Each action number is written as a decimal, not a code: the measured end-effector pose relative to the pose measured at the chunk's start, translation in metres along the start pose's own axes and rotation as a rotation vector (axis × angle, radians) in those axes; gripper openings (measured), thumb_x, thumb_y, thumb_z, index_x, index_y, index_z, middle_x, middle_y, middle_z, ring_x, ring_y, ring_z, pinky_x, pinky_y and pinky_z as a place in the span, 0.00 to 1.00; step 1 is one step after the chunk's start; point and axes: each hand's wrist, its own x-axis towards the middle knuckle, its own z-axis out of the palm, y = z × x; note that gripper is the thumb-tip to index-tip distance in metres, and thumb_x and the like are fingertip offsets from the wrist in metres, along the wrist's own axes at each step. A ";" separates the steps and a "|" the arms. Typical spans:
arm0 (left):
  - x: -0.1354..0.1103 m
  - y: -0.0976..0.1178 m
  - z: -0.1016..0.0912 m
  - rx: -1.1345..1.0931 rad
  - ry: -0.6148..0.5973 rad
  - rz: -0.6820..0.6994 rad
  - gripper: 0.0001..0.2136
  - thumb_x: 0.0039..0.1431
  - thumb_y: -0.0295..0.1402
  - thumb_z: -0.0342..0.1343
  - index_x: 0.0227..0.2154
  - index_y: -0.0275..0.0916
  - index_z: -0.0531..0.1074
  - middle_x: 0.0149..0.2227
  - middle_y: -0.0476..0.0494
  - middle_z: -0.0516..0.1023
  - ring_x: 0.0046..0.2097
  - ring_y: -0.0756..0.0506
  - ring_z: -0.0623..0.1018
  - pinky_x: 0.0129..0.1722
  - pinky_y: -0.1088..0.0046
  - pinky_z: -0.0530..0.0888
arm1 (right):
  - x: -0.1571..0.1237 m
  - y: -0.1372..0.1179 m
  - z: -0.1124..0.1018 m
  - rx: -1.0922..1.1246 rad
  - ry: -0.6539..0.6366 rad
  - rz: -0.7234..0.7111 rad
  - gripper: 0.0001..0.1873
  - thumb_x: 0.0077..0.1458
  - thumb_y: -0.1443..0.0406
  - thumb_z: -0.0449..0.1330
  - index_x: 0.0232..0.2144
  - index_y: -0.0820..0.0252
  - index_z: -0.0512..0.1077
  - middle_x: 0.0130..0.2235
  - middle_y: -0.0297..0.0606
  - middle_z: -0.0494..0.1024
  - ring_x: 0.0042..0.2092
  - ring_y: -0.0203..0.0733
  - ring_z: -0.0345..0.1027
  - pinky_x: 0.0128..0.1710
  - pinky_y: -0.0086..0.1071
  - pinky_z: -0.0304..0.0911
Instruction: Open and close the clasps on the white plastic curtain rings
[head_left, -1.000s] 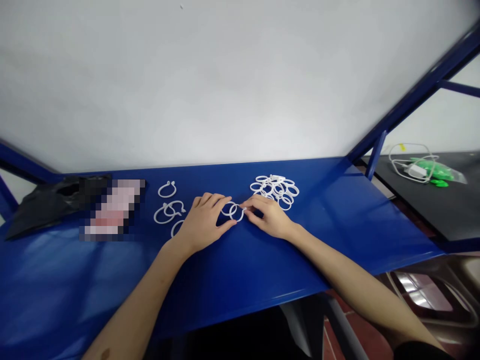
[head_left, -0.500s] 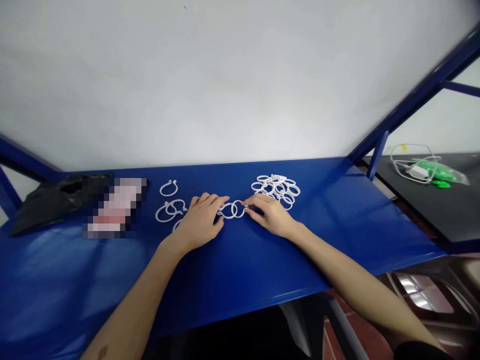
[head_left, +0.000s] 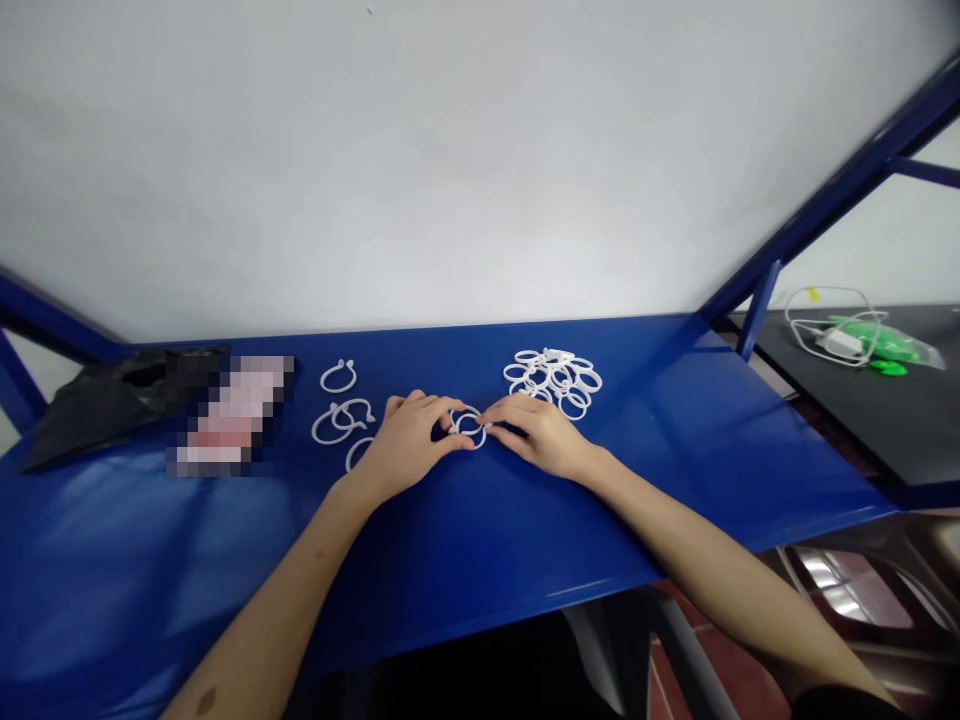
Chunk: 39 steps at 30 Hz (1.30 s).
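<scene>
Two white plastic curtain rings [head_left: 471, 443] overlap between my hands, low over the blue table [head_left: 480, 540]. My left hand [head_left: 412, 435] grips them from the left, thumb at the near side and fingertips at the far side. From the right, my right hand [head_left: 540, 430] pinches a ring's edge between thumb and fingers. Whether the two rings are linked, I cannot tell. Left of my left hand lie several similar rings, among them an open ring with knobbed ends [head_left: 338, 377]; one is partly hidden by that hand. Behind my right hand is a pile of white rings [head_left: 559, 376].
A black plastic bag [head_left: 90, 405] and a pixelated package [head_left: 236, 415] lie on the left of the table. A white wall [head_left: 450, 180] rises behind it. On a dark surface at the right are a white cable with charger [head_left: 840, 343] and a green bagged item [head_left: 892, 345].
The two rings have come closer together and now overlap much more. My left hand has shifted slightly right, its thumb reaching onto the near side of the rings.
</scene>
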 end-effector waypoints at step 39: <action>-0.002 -0.003 0.010 0.239 0.195 0.283 0.19 0.64 0.41 0.59 0.55 0.41 0.72 0.50 0.42 0.78 0.51 0.38 0.72 0.51 0.57 0.65 | 0.001 0.000 -0.004 0.081 0.071 0.008 0.06 0.67 0.66 0.57 0.42 0.58 0.75 0.41 0.39 0.82 0.42 0.40 0.77 0.45 0.38 0.74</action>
